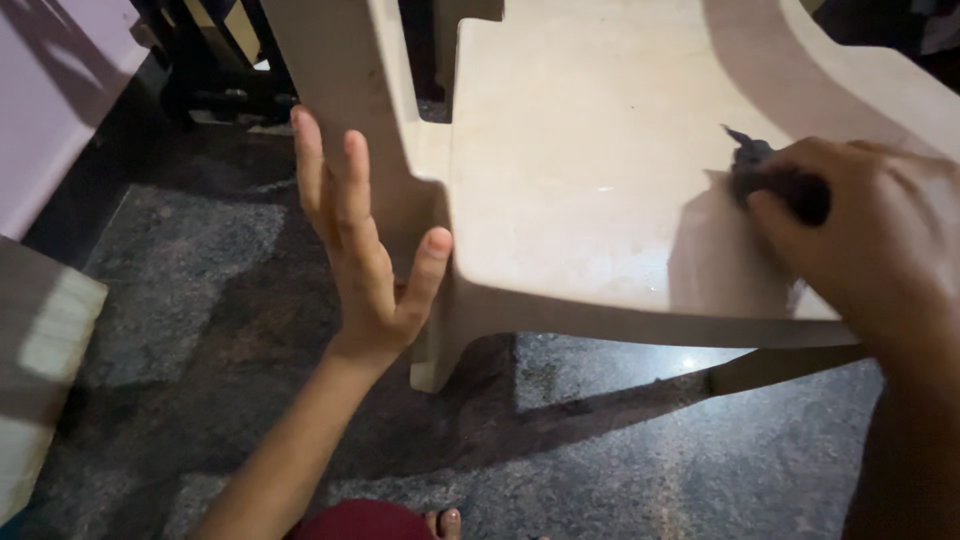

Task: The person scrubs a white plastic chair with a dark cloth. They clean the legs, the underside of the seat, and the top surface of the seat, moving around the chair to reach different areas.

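- Right hand [860,235] clenched around a small dark cloth [775,180], fingers curled over it, thumb tucked beneath the wad; hand blurred.
- Cloth pressed down onto the seat of a beige plastic chair [590,170], toward the seat's right side, short of the front edge.
- Bunched into a lump, most of it hidden inside the fist; a small pointed corner poking out up and to the left, away from the knuckles.
- Long axis of the visible wad lying roughly crosswise under the fingers, from upper left to lower right; true shape impossible to tell under the grip.
- Left hand [365,255] spread wide open, gripping nothing, palm turned toward the chair, fingers pointing up and away, thumb angled out to the right.
- Held just beside the chair's front left corner and leg [440,350], in front of the pale upright part of the frame; contact with the plastic not clear, thumb tip seeming close to the seat's edge.
- Left forearm reaching up from the bottom of the view over a dark speckled stone floor [220,300].
- Chair seat glossy, tilting slightly in view, front edge running across the middle, its shadow falling on the floor beneath.
- Bare toes [445,522] at the bottom edge, next to a bit of dark red garment [360,522].
- Pale wall [50,100] at upper left.
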